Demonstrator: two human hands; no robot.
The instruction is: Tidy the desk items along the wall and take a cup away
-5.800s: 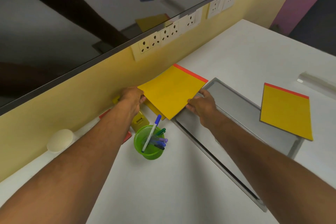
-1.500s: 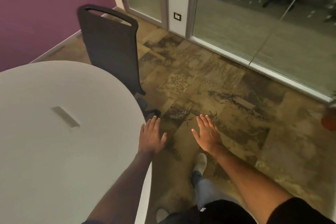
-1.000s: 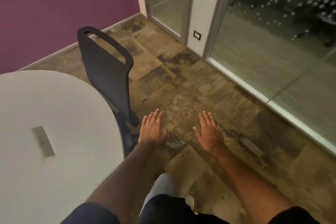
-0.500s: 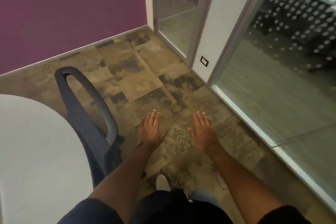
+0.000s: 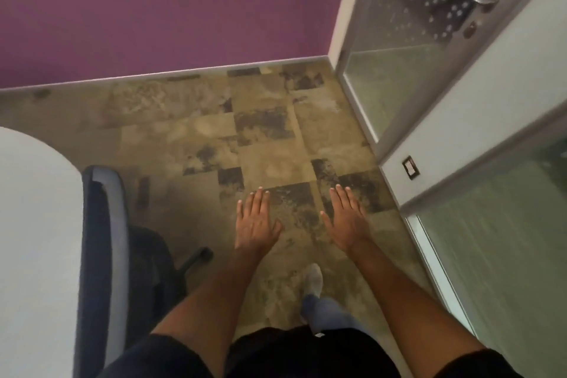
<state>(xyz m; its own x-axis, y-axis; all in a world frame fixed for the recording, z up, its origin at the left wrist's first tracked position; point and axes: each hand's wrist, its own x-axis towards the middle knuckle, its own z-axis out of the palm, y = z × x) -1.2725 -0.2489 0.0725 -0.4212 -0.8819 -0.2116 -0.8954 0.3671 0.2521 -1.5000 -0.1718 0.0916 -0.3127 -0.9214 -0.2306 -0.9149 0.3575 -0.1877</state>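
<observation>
My left hand (image 5: 256,221) and my right hand (image 5: 346,218) are stretched out flat in front of me above the floor, palms down, fingers straight and together. Neither hand holds anything. No cup, folder or pen holder is in view. Only a curved corner of the white desk (image 5: 33,224) shows at the left edge.
A dark office chair (image 5: 101,255) stands between the white desk and me on the left. Patterned brown floor tiles (image 5: 270,147) lie ahead, ending at a purple wall (image 5: 153,9). A glass door (image 5: 408,40) with a metal handle and a glass partition (image 5: 506,255) run along the right.
The view has swung from the desk by the yellow wall to the floor and on toward the purple wall and glass door. Both hands stay flat and empty; the chair slid to the left.
</observation>
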